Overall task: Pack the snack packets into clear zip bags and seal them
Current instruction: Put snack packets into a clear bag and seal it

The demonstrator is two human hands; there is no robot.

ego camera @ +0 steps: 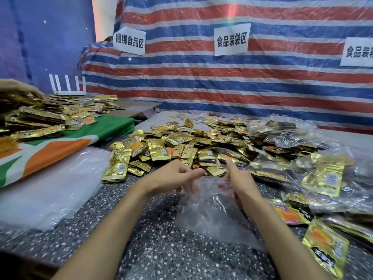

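A: While loose snack packets (177, 142) lie heaped mid-counter, how far along is the packing?

B: Partly done. A stack of flat bags (50, 186) waits at left; filled bags (298, 142) lie at right, their seals unclear through the glare.

A: And the hands?

B: The left hand (173, 176) and right hand (238, 180) pinch the mouth of an empty clear zip bag (210, 211) with fingers narrowly curled, apparently parting it.
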